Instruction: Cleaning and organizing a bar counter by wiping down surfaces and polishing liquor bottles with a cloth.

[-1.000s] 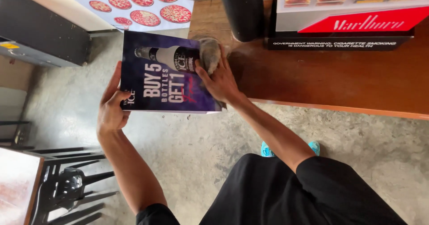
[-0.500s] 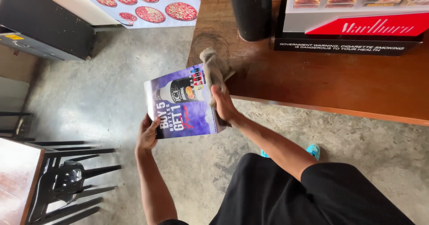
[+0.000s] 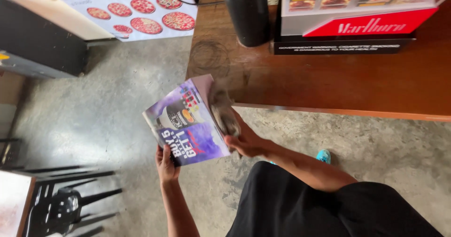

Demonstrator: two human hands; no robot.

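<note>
The left hand (image 3: 165, 164) gripped the lower corner of a purple promotional placard (image 3: 188, 126), fingers curled behind it and thumb at the edge, holding it tilted out over the floor at about 9 o'clock from the right hand. The right hand (image 3: 246, 140) was closed around a crumpled grey rag (image 3: 224, 112), pressed against the placard's right edge. To wipe well, it seemed best to brace the card firmly from behind and draw the rag flat across the face rather than dab at the rim. Beyond, toward 12 o'clock, ran a brown wooden counter (image 3: 329, 84) bearing a dark cylinder (image 3: 246, 11) and a red-and-white display box (image 3: 357, 18). At 10 o'clock a pizza poster (image 3: 136, 11) hung above the grey concrete floor (image 3: 94, 119); black chairs (image 3: 66, 204) stood at 8 o'clock.
</note>
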